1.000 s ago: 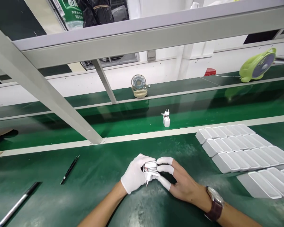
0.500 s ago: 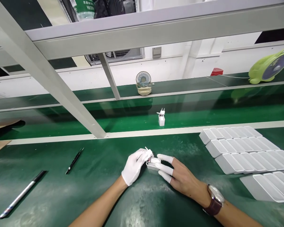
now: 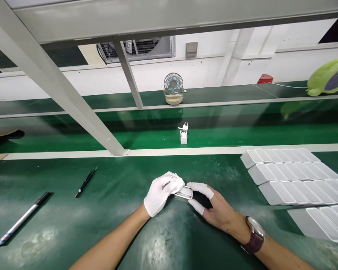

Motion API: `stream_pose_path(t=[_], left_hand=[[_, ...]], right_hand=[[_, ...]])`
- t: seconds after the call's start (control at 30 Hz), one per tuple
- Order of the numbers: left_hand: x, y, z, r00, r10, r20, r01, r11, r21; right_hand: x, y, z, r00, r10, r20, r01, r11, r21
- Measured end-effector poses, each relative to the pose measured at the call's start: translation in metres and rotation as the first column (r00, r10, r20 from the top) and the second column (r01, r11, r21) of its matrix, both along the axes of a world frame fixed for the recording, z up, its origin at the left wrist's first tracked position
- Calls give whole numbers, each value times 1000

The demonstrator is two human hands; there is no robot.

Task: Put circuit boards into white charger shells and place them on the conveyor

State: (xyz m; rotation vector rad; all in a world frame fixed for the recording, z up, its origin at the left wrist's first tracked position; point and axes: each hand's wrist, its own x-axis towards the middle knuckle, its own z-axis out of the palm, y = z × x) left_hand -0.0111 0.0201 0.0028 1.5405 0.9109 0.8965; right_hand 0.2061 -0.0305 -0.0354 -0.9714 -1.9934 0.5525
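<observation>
A small open white box (image 3: 185, 192) lies on the green bench between my hands, with white contents inside whose kind I cannot make out. My left hand (image 3: 162, 193), in a white glove, is closed at the box's left end; its fingers hide what they hold. White finger cots cover fingertips of my right hand (image 3: 214, 206). Its thumb and forefinger sit on either side of the box's right end, gripping it. Beyond them, on the bright green strip, stands another white box (image 3: 183, 137) with a white two-pin plug (image 3: 185, 126) on top.
Rows of white trays (image 3: 293, 176) stand at the right. A black pen (image 3: 86, 182) and a silver-black marker-like stick (image 3: 22, 220) lie at the left. A grey post (image 3: 73, 95) slants down to the bench. A small fan (image 3: 173, 88) and a green fan (image 3: 326, 77) stand behind.
My left hand has closed further over the box's left end, and my right fingers have drawn in around its right end. The box with the plug has shifted left along the green strip.
</observation>
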Motion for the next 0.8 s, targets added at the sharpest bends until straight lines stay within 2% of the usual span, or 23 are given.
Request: stream_pose_path(t=[0.13, 0.37, 0.5, 0.6, 0.7, 0.8], left_hand=[[1, -1, 0, 999, -2, 47, 1, 1000, 24], [-2, -1, -2, 999, -26, 34, 23, 996, 90], [-2, -2, -4, 998, -29, 63, 25, 998, 64], [-1, -1, -8, 993, 29, 114, -34, 999, 42], [-3, 2, -13, 993, 93, 78, -99, 992, 80], [-7, 4, -15, 997, 80, 6, -80, 991, 103]], right_hand=[[1, -2, -4, 1000, -12, 11, 13, 997, -72], [-1, -2, 1, 999, 47, -20, -47, 999, -3], [-2, -2, 0, 998, 41, -41, -40, 999, 20], [-1, -1, 0, 999, 33, -34, -31, 999, 33], [0, -1, 4, 998, 32, 45, -34, 998, 47], [0, -1, 8, 986, 16, 166, -26, 998, 61]])
